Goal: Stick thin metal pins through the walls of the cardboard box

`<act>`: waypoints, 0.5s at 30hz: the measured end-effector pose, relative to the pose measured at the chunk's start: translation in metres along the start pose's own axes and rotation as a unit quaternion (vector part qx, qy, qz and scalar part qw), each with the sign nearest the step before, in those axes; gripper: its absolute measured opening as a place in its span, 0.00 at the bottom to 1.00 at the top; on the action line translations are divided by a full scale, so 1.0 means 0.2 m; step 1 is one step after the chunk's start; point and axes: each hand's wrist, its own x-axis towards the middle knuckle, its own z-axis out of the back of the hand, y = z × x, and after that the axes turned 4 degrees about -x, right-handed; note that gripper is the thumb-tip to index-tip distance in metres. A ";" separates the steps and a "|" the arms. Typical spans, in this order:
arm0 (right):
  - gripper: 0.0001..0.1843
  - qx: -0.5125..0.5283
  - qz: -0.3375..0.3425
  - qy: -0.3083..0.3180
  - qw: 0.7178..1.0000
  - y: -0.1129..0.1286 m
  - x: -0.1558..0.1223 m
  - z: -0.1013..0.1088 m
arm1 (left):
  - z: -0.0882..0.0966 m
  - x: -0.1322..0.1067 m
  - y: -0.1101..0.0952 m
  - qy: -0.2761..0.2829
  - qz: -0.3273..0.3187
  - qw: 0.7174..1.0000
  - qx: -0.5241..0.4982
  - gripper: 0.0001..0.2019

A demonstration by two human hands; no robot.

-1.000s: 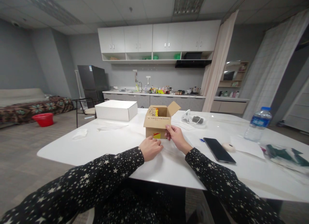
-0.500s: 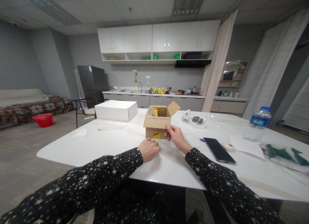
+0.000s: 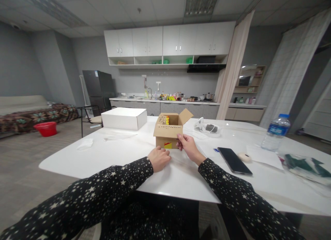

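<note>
So the small cardboard box (image 3: 168, 131) sits roughly mid-table on the white table (image 3: 77, 157), top flaps open, with a yellow and red label on its near face and something yellow poking up inside. Everything else I'll place relative to that box.

Right hand (image 3: 188, 146) is on the box's near right corner, thumb and fingers pinched onto the edge of the front flap, so it's closed around that flap and has hold of the box. Left hand (image 3: 159, 158) is just in front of the box, resting on the tabletop, fingers curled under in a loose fist. It looks very close to the box's bottom edge, but I can't tell if it actually touches, and I can't see anything in it. Both sleeves are black with white stars.

Behind and left of the box there's a bigger white box (image 3: 124, 118), lid shut. Further left of that, a crumpled bit of white paper (image 3: 85, 143) near the table edge. Right of the box, a black phone (image 3: 234, 160) lying flat, with a small roll of tape (image 3: 244, 157) just beside it. Well off to the right stands a water bottle (image 3: 275, 132) with a blue cap. Behind and right of the box, a white bag (image 3: 209, 128) with something dark in it.
</note>
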 end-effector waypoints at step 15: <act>0.26 -0.006 0.001 0.002 1.000 -0.01 -0.01 0.00 | 0.11 0.01 0.05 -0.081 -0.016 0.996 -0.019 0.09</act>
